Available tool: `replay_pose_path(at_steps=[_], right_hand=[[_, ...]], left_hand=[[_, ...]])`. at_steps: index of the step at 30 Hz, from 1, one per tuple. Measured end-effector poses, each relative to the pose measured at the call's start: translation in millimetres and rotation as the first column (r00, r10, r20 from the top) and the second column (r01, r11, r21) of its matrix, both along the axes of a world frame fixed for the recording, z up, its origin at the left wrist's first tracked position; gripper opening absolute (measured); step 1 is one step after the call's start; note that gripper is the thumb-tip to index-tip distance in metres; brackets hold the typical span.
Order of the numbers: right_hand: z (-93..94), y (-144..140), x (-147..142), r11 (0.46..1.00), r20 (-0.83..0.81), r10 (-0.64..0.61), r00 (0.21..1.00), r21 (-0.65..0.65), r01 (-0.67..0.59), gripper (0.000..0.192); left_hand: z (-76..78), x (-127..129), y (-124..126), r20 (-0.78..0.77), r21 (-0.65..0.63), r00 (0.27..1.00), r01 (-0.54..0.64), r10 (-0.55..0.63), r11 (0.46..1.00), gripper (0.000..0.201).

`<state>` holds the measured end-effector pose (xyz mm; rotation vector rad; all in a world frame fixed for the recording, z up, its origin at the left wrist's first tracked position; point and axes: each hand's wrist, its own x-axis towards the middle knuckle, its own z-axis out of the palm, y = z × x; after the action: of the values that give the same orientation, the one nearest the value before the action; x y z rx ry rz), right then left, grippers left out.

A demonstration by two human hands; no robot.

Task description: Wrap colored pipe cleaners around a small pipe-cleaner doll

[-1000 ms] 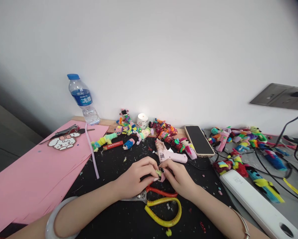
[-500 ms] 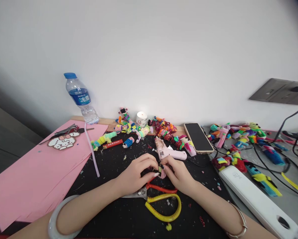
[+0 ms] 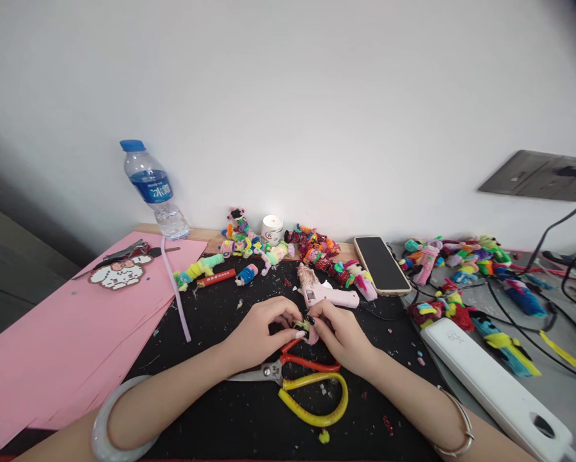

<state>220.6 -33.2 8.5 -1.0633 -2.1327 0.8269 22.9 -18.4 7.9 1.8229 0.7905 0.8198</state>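
Observation:
Between my two hands is a small fuzzy pipe-cleaner figure (image 3: 309,332) in pink, black and yellow-green, mostly covered by fingers. My left hand (image 3: 267,330) pinches it from the left, thumb at its lower side. From the right, my right hand (image 3: 341,332) has thumb and fingertips closed on it. Right below lie scissors (image 3: 313,401) with one red and one yellow handle, their blades pointing left under my left wrist. Just beyond my hands a pale pink glue gun (image 3: 333,296) rests on its side on the black mat (image 3: 196,398).
Several colourful pipe-cleaner figures (image 3: 316,247) line the back, with more at right (image 3: 465,256). A candle (image 3: 271,229), phone (image 3: 382,265) and water bottle (image 3: 153,189) stand or lie near the wall. Pink paper (image 3: 76,346) covers the left; a white power strip (image 3: 494,385) lies right among cables.
Both hands keep hold of the small figure, with only slight finger shifts. The whole view has moved a little, so things appear slightly further left.

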Motion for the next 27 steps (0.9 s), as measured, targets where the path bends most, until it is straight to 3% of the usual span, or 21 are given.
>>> replay_pose_path(at_steps=[18, 27], right_hand=[[-0.3, 0.8, -0.2, 1.000, 0.055, 0.004, 0.998, 0.016, -0.005, 0.013], [-0.6, 0.9, 1.1, 1.000, 0.040, -0.008, 0.999, 0.011, 0.008, 0.014]], left_hand=[[4.9, 0.1, -0.2, -0.027, 0.068, 1.000, 0.001, 0.001, 0.998, 0.008], [1.0, 3.3, -1.0, -0.012, -0.067, 0.999, -0.031, 0.030, 0.997, 0.021]])
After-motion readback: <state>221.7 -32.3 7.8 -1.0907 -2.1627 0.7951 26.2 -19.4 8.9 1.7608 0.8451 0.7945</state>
